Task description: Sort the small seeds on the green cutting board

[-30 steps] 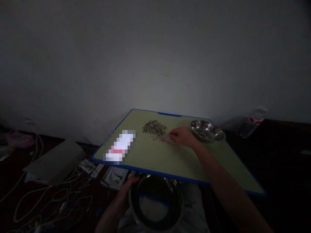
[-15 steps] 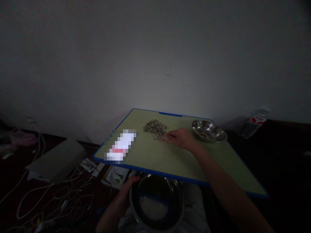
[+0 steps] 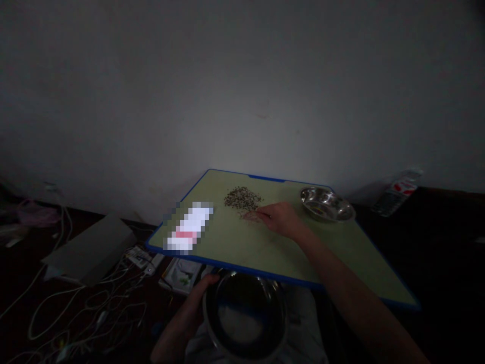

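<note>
A green board with a blue rim [image 3: 265, 250] lies in front of me in dim light. A heap of small dark grains [image 3: 241, 197] sits near its far edge. My right hand [image 3: 278, 219] rests on the board just right of the heap, fingers stretched toward the loose grains at its near edge. My left hand [image 3: 197, 306] grips the left rim of a large metal bowl [image 3: 245, 314] held below the board's near edge, with something pale inside. A small metal bowl [image 3: 327, 203] stands at the board's far right corner.
A blurred white and pink item [image 3: 189, 227] lies on the board's left part. A plastic bottle [image 3: 396, 193] lies by the wall at right. On the floor at left are a grey box [image 3: 89, 247], tangled white cables [image 3: 83, 308] and papers [image 3: 180, 275].
My right hand has slid a little left toward the grain heap, fingers reaching further into the loose grains. The left hand and large bowl have hardly moved.
</note>
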`<state>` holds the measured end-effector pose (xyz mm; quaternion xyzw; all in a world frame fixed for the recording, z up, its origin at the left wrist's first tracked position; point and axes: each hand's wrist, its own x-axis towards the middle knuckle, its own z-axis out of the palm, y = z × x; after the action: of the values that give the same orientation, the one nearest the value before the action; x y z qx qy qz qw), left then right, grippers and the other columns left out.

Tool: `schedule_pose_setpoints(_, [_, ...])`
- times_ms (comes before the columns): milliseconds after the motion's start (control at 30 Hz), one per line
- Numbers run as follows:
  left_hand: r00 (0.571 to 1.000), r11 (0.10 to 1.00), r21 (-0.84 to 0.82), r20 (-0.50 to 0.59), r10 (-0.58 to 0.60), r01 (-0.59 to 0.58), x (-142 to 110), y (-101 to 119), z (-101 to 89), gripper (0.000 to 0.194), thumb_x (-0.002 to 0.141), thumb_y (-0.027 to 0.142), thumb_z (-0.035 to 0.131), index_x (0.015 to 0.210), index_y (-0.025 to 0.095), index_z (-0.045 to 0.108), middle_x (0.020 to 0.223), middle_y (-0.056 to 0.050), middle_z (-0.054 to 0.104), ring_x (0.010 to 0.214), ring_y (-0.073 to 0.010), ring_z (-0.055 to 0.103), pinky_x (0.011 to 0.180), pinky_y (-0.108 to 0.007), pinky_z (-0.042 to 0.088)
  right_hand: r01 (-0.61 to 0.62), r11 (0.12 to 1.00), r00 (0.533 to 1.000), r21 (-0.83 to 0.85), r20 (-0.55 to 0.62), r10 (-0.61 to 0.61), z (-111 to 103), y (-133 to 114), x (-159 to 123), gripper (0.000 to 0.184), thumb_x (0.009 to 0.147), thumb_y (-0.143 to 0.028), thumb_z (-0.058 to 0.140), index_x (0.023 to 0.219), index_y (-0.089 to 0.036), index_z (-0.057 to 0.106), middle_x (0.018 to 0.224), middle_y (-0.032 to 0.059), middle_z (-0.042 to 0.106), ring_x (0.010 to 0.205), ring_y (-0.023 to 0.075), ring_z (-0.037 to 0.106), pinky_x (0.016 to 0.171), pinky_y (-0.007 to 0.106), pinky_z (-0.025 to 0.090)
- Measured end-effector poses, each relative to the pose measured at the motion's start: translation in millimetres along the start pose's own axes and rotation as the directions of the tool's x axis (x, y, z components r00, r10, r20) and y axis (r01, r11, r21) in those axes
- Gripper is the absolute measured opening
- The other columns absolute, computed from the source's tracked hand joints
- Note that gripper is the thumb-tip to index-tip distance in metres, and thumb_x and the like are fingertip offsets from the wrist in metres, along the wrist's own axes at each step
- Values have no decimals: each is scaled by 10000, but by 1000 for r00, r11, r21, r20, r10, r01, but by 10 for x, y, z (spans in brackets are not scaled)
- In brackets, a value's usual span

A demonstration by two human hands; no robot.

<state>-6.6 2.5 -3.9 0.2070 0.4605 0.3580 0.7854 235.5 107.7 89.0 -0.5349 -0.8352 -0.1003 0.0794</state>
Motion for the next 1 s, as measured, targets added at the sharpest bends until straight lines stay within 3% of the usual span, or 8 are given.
schedule_pose_setpoints(467, [998, 1000, 15, -56, -9, 10, -55, 36, 57, 189, 683, 304, 576, 664, 146, 680, 596, -2, 720, 601, -149, 619, 660, -267, 433, 15, 999, 999, 39, 34, -16, 1, -124, -4, 327, 897, -362, 357, 1011, -258, 646, 935, 39, 689, 785, 168, 617, 634, 239, 348])
schedule_pose_setpoints(1000, [998, 1000, 0, -58, 15, -15, -93, 61, 128, 183, 671, 287, 571, 605, 155, 679, 538, -3, 699, 559, -149, 600, 634, -258, 432, 54, 998, 998, -12, -14, -54, 37, -167, -6, 330, 896, -345, 345, 941, -246, 657, 871, 28, 699, 737, 167, 622, 601, 248, 338])
